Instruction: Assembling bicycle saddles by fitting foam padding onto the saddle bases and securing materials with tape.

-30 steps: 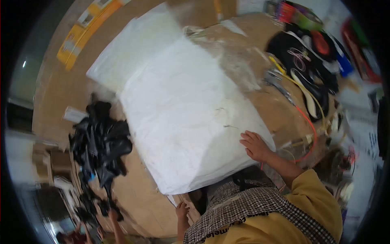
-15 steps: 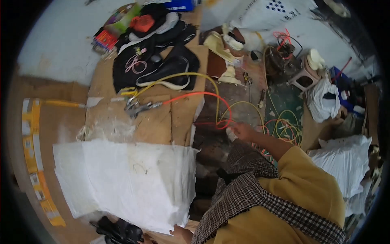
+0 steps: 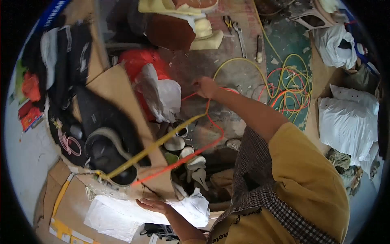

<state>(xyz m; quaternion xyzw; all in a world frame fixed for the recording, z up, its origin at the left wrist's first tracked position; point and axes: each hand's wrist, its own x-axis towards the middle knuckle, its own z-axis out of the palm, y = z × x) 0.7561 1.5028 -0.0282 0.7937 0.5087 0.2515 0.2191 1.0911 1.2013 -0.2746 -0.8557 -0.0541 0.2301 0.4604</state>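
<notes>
My right hand is closed at the thin red hose, which meets it on both sides; the exact grip is hidden. From near that hand the red hose hangs down and runs left to the cardboard-topped bench. Beside it a yellow hose stretches to the bench edge. My left hand is open, fingers outstretched and holding nothing, over a white sheet by the cardboard's near edge. Black shoe-shaped pieces lie on the bench with a pink cord.
Coiled yellow and red hoses lie on the green floor patch. Pliers and a wrench lie farther off. White sacks stand at right. Pale shoe forms sit below the bench, with a red bag beyond.
The view has swung and come closer to the bench's right side. My left hand has moved up from the lower edge. The hoses now stretch across; the metal spray gun is no longer visible.
</notes>
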